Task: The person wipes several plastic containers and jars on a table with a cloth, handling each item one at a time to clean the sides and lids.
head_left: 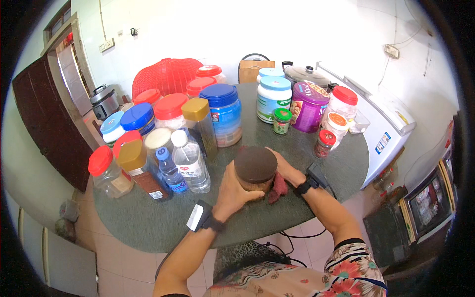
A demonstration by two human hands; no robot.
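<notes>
A jar with a wide, dark brown lid (256,165) stands at the table's near middle, between my hands. My left hand (231,192) is wrapped round its left side, with the thumb across the front below the lid. On the far right side of the jar, my right hand (284,167) is closed on a dark red cloth (278,189) and presses it against the jar. The cloth hangs down by the jar's right side. The jar and lid hide most of my right fingers. Black bands with small boxes sit on both wrists.
Several lidded plastic jars and bottles crowd the left of the round grey-green table (217,232), including a clear water bottle (190,166). At the right stand a purple tin (309,109), a green-lidded jar (282,121) and a small red-lidded jar (324,143). Black cables (297,237) hang below the edge.
</notes>
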